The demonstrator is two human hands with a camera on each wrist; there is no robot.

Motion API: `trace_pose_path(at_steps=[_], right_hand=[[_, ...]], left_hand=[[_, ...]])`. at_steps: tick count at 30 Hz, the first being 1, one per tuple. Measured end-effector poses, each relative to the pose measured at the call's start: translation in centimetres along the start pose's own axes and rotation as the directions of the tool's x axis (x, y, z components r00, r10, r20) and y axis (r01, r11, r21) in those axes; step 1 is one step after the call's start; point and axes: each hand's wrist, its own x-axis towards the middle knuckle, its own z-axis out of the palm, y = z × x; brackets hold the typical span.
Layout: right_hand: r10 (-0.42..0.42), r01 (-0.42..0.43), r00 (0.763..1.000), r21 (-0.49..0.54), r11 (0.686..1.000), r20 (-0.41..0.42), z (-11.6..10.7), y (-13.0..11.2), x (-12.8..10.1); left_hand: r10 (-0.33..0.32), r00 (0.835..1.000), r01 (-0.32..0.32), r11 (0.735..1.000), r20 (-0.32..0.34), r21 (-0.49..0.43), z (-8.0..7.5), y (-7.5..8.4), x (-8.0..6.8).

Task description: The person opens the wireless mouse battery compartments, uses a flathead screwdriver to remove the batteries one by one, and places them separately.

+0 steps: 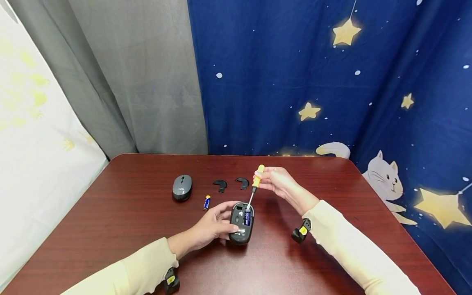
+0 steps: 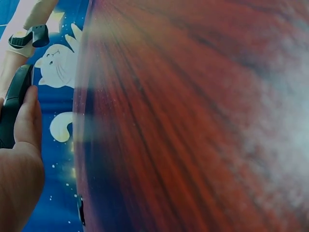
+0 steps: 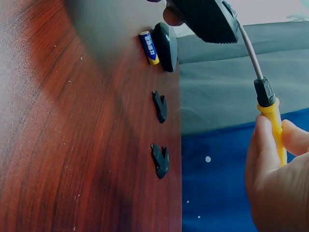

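Observation:
My left hand [image 1: 212,226] grips a dark computer mouse [image 1: 235,235], its underside turned up and its battery slot uncovered. Inside the slot lies a blue battery [image 1: 247,217]. Between thumb and fingers, my right hand [image 1: 279,180] holds a screwdriver [image 1: 257,178] with a yellow handle. Its metal shaft slants down, and the tip is at the upper end of the slot, by the battery. In the right wrist view the screwdriver [image 3: 271,116] reaches to the edge of the mouse [image 3: 207,19]. The left wrist view shows the mouse [image 2: 14,106] edge-on in the left hand.
Beyond the left hand, a second mouse [image 1: 182,187] in grey stands upright on the brown table [image 1: 129,213]. A loose blue and yellow battery [image 1: 207,203] lies near it. Two black curved covers [image 1: 220,185] are farther right. Curtains [image 1: 258,102] hang behind the table.

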Motion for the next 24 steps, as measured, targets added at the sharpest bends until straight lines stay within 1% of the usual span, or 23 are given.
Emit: trace_pose_path(at_steps=[18, 21, 24], right_hand=[[0.110, -0.107, 0.992, 0.045, 0.993, -0.068, -0.20, 0.91, 0.28], [0.091, -0.088, 0.994, 0.057, 0.994, -0.059, -0.27, 1.01, 0.26], [0.024, -0.022, 0.999, 0.046, 0.999, -0.041, -0.26, 0.86, 0.05]], left_hand=[[0.004, 1.000, -0.004, 1.000, 0.014, -0.025, -0.03, -0.06, 0.15], [0.010, 1.000, -0.009, 1.000, 0.019, -0.028, -0.15, -0.05, 0.15], [0.011, 1.000, -0.010, 0.999, 0.018, -0.030, -0.23, -0.10, 0.12]])
